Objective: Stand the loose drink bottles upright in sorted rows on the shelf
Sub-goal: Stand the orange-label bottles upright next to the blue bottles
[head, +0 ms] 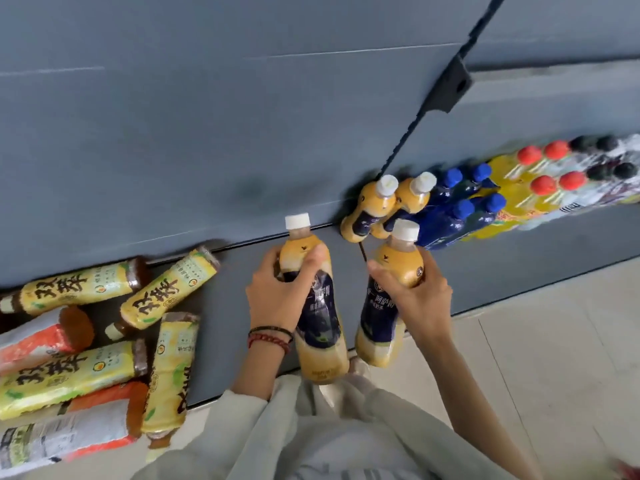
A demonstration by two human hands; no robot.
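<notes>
shop; grey shelf (502,271), sorted drink bottles (460,206)

glossy plastic bottles (318,306) on a matt grey shelf (228,323).

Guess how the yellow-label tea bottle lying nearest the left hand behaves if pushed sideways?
Likely rolls: the yellow-label tea bottle lies on its side on the shelf and looks cylindrical. Probably heavy for its size, since it appears full and sealed. It touches a neighbouring yellow-label bottle on one side, so rolling that way would probably be blocked, or nudge the pile.
</notes>
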